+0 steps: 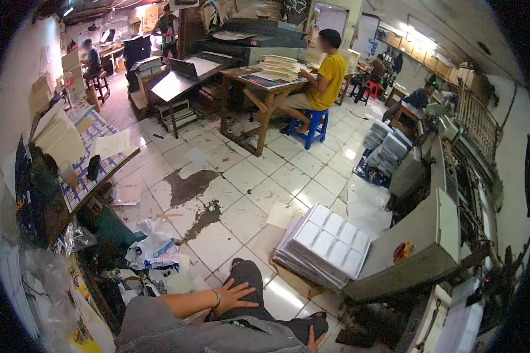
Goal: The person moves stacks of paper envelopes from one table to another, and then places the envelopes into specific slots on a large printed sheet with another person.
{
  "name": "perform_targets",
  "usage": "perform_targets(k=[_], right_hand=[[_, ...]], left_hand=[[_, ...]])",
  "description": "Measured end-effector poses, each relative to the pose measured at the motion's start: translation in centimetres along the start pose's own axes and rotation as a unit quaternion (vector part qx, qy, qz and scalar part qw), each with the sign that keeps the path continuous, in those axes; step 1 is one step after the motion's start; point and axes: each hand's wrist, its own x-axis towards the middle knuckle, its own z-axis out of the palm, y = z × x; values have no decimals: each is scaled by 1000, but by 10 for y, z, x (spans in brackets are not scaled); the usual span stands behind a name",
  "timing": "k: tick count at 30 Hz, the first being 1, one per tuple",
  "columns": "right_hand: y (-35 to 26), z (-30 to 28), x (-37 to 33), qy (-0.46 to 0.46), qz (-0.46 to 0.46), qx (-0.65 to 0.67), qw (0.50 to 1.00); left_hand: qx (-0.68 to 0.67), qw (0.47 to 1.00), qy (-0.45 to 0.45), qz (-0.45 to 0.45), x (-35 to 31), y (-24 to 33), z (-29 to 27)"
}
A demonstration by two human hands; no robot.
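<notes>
My left hand (234, 296) lies flat on my dark trouser leg (248, 275), fingers spread and holding nothing. A bracelet circles that wrist, below a grey sleeve. At the lower edge my right hand (314, 341) is only partly in view, resting against my other leg (297, 325) with its visible fingers stretched out. Nothing shows in it. To the right of my legs a tall stack of printed sheets (330, 238) stands low on cardboard, its top sheet divided into several white panels. Neither hand touches the stack.
A grey-green machine (421, 241) stands right of the stack. Crumpled paper and plastic (153, 250) lie at left, near a table (94, 188) with papers. Ahead, a person in yellow (330, 76) sits on a blue stool (310, 130) at a wooden table (265, 100). The tiled floor has broken patches.
</notes>
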Motion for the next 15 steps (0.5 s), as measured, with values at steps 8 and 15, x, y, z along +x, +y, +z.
perform_targets(k=[8,15], right_hand=[[-4,-3,8,-9,-5,-8,1000],[-9,-7,16,-19,-11,-13,1000]], left_hand=[[10,1000,17,3,0,-1,2],[13,1000,17,-8,-7,3,-2]])
